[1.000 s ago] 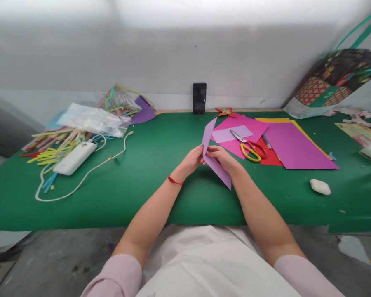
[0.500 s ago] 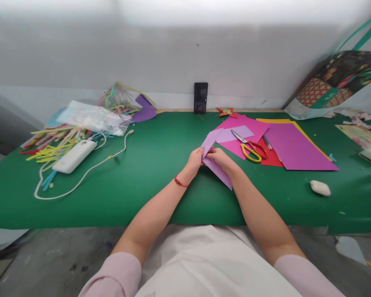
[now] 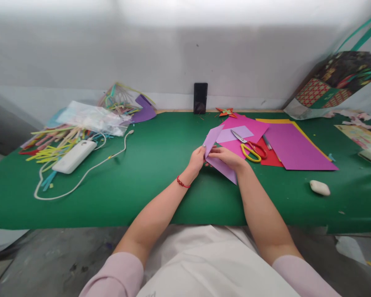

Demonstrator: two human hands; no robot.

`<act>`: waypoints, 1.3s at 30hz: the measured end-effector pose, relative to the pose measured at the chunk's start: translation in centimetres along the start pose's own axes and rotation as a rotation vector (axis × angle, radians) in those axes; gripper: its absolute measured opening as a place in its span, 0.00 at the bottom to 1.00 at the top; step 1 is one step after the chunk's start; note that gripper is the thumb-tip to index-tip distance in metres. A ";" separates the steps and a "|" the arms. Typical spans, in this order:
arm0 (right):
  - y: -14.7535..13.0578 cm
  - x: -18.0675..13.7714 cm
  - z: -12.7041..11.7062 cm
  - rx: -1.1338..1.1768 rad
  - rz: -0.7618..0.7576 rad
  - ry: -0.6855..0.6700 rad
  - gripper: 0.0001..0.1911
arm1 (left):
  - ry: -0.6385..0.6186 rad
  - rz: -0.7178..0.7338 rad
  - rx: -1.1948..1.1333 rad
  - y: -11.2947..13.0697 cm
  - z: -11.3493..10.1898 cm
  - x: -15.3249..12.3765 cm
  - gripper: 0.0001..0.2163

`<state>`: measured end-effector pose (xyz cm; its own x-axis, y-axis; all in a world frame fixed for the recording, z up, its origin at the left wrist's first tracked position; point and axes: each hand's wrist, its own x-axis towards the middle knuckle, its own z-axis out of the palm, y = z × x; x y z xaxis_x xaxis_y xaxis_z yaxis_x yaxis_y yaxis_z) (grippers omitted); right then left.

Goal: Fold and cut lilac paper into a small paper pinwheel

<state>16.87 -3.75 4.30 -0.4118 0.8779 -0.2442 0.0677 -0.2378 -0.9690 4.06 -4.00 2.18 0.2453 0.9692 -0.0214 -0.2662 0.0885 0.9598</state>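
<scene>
A folded sheet of light purple paper [image 3: 214, 137] is held up off the table between my hands, one part rising away from me and another slanting down to the right. My left hand [image 3: 198, 159] pinches its left edge. On the right side, my right hand [image 3: 225, 156] grips the paper near the fold, its fingers partly behind the sheet. Just beyond lie a smaller light purple piece [image 3: 235, 134] and pink paper [image 3: 256, 128]. Scissors [image 3: 250, 150] with red and yellow handles rest on these papers.
Purple sheets [image 3: 297, 146] and a pen [image 3: 267, 142] lie to the right, near a white case [image 3: 320, 188]. A phone [image 3: 200, 98] leans on the wall beside an orange paper star [image 3: 226, 112]. At left are a white power bank [image 3: 74, 156], its cable and paper strips [image 3: 46, 154].
Both hands have shifted slightly right with the light purple paper. Its lower right corner has swung up and to the right, and the right fingers look a little straighter.
</scene>
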 end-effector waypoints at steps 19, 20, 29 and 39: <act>0.6 0.5 0.2 0.057 -0.090 0.067 0.10 | 0.075 0.059 0.166 0.4 -0.1 0.2 0.15; 0.6 0.6 0.2 0.058 -0.087 0.066 0.10 | 0.082 0.065 0.168 0.4 -0.1 0.2 0.15; 0.0 0.2 1.0 0.059 -0.131 0.113 0.11 | 0.106 0.098 0.133 0.3 -0.3 0.3 0.13; 0.9 1.6 0.3 -0.002 -0.276 0.422 0.15 | 0.142 0.118 0.401 -0.3 -0.9 0.6 0.15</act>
<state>16.03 -2.63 3.05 -0.0117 0.9996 0.0269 0.0100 0.0271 -0.9996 3.48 -3.30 1.63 0.0973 0.9918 0.0834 0.1048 -0.0936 0.9901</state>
